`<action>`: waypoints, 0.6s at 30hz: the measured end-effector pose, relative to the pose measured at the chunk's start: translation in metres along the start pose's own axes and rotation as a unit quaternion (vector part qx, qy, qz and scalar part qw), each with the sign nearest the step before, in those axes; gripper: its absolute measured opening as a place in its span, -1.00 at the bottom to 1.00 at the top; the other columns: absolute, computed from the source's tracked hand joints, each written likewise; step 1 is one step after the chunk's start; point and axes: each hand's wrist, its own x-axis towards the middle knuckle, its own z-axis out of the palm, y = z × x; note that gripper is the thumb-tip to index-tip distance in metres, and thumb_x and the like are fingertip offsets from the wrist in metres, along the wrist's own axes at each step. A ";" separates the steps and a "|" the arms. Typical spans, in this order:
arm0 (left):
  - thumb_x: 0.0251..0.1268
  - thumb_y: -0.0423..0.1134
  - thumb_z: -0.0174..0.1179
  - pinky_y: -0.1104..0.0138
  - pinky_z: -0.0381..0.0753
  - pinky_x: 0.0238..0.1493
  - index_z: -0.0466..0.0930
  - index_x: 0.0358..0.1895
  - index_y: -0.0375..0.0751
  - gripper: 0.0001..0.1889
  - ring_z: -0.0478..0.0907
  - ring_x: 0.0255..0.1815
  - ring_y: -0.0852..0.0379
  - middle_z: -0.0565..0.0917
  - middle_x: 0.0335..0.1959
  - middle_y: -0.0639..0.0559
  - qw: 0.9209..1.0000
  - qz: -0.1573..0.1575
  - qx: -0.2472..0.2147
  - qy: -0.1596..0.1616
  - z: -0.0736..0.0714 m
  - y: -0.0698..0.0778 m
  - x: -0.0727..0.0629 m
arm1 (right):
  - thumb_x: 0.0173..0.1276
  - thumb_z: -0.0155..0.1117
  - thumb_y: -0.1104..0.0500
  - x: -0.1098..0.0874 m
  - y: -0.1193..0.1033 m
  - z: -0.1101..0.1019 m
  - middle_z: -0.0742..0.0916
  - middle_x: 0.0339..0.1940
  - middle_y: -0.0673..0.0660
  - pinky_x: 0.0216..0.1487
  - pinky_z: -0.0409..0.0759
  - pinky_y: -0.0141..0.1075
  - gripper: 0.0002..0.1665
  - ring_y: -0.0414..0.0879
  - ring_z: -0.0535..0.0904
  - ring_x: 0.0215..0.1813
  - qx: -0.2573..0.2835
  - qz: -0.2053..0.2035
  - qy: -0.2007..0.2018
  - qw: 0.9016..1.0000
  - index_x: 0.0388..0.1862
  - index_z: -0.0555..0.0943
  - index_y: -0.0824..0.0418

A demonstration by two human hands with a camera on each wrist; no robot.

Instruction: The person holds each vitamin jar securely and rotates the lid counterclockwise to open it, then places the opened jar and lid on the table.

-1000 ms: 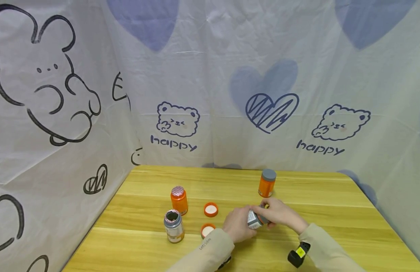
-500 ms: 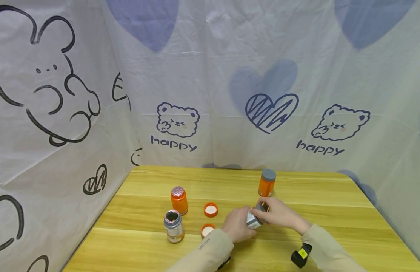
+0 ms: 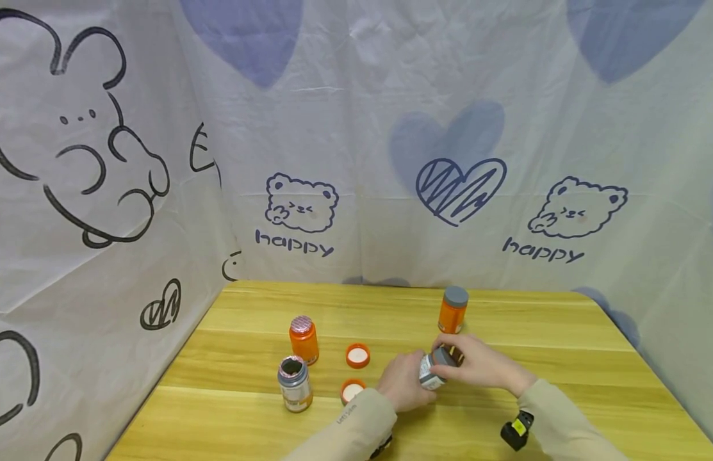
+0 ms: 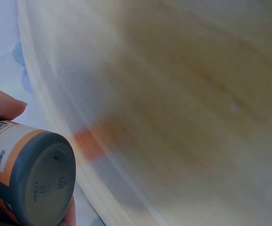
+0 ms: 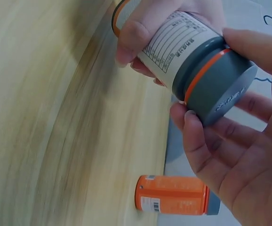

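My left hand [image 3: 403, 384] grips the body of a grey bottle [image 5: 178, 44] with a white printed label and orange trim. It is held tilted above the table, its base [image 4: 51, 181] showing in the left wrist view. At the other end sits a grey screw cap [image 5: 223, 87] with an orange ring below it. My right hand [image 3: 483, 366] holds this cap between the thumb on one side and curled fingers on the other. An orange bottle [image 3: 452, 315] with a grey cap stands upright just beyond the right hand.
To the left stand an orange bottle [image 3: 305, 346] topped with foil and a grey bottle [image 3: 297, 392] with its mouth open. Two orange caps [image 3: 358, 362] lie liner up beside them, the nearer one close to the left sleeve [image 3: 356, 426]. A printed curtain [image 3: 368, 128] hangs behind the table.
My right wrist has shifted slightly right and its fingers have turned around the cap, exposing more of it. The left hand and bottle have barely moved.
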 end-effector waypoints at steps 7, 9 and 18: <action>-0.19 -0.24 0.59 0.47 0.44 -0.44 0.55 -0.16 -0.09 -0.52 0.44 -0.48 0.33 0.61 -0.41 0.17 1.000 0.003 -0.006 0.009 0.001 0.000 -0.001 | 0.29 0.46 0.03 -0.003 0.001 -0.003 0.70 -0.12 0.07 -0.16 0.66 -0.34 -0.63 -0.18 0.60 -0.12 0.025 -0.009 -0.013 1.000 0.02 0.61 0.10; -0.19 -0.25 0.58 0.47 0.44 -0.44 0.54 -0.15 -0.10 -0.52 0.44 -0.48 0.33 0.61 -0.41 0.16 1.000 0.005 -0.008 0.011 0.001 0.000 -0.001 | 0.25 0.49 0.05 -0.003 0.000 -0.003 0.71 -0.08 0.06 -0.11 0.67 -0.32 -0.59 -0.14 0.62 -0.07 0.030 -0.008 -0.015 0.999 0.04 0.61 0.09; -0.21 -0.27 0.58 0.47 0.45 -0.42 0.55 -0.14 -0.10 -0.52 0.45 -0.47 0.33 0.61 -0.40 0.17 1.000 0.001 -0.011 0.014 0.002 0.000 -0.002 | 0.13 0.58 0.10 -0.004 0.001 -0.004 0.73 0.00 0.06 0.02 0.68 -0.25 -0.46 -0.11 0.62 0.03 0.038 -0.019 -0.015 0.999 0.09 0.61 0.10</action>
